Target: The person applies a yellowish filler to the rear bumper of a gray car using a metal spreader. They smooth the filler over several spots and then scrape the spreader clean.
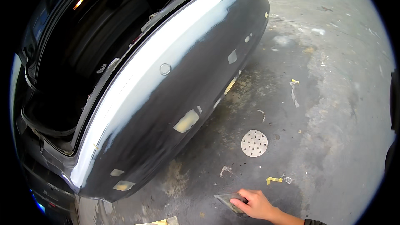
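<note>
My right hand (254, 204) is closed on a flat, dark grey, wedge-shaped tool (227, 200), perhaps a spreader, low in the head view, over the floor. Above and left of it is a car's rear bumper (179, 85), matte dark grey with a broad white band (125, 83) along its upper edge. It has several pale patches, the largest a yellowish one (186, 121), and a small round disc or cap (165, 68) on the band. My left hand is not in view.
The car's open trunk (75, 58) is dark inside, with a small lit lamp (79, 2). On the stained floor (341, 100) lie a perforated sanding disc (254, 143), tape scraps (274, 180) and a crumpled strip (295, 93). A pale sheet (171, 221) shows at the bottom edge.
</note>
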Available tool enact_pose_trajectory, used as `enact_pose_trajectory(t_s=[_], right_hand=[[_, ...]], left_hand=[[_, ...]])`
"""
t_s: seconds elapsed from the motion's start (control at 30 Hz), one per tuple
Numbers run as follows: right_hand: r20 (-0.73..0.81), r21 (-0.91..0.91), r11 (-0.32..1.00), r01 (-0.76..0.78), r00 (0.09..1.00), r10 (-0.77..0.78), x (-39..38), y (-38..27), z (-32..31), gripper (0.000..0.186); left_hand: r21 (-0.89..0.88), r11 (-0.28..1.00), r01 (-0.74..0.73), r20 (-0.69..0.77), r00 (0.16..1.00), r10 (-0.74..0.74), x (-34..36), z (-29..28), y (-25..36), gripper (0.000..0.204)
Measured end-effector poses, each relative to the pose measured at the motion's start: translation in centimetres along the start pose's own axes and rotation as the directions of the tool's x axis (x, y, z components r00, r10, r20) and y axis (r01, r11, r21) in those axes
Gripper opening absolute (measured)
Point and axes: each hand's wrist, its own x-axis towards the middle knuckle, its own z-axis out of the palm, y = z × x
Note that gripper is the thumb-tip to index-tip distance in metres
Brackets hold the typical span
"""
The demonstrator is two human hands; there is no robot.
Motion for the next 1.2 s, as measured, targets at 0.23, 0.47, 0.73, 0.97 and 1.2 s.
enact_pose_trajectory(t_s=[0.23,0.47,0.73,0.97,1.2], right_hand=[[-0.145,0.349,0.896,-0.276,0.928,0.342,-3.1,0.5,1.2,0.02],[-0.259,0.084,0.992,0.091,0.964,-0.067,2.5,-1.7,-5.4,0.054],[-0.1,-0.485,0.697,0.529,0.758,-0.645,17.4,-18.1,-16.2,0.024],[-0.034,-0.54,0.63,0.559,0.733,-0.679,19.5,-17.6,-15.3,0.027],[0.032,-0.653,0.597,0.466,0.804,-0.593,18.4,-17.3,-13.5,0.025]], left_hand=[[-0.01,1.0,-0.019,-0.009,1.0,0.019,-0.3,1.4,0.1,0.009],[-0.038,0.999,-0.018,0.065,0.998,0.021,0.3,1.1,0.7,0.011],[-0.096,0.994,-0.051,-0.027,0.998,0.049,-0.4,-0.7,2.4,0.01],[-0.066,0.996,-0.064,-0.076,0.995,0.058,-1.0,-2.1,2.2,0.009],[-0.112,0.993,-0.043,0.022,0.999,0.046,-0.1,-2.7,1.5,0.01]])
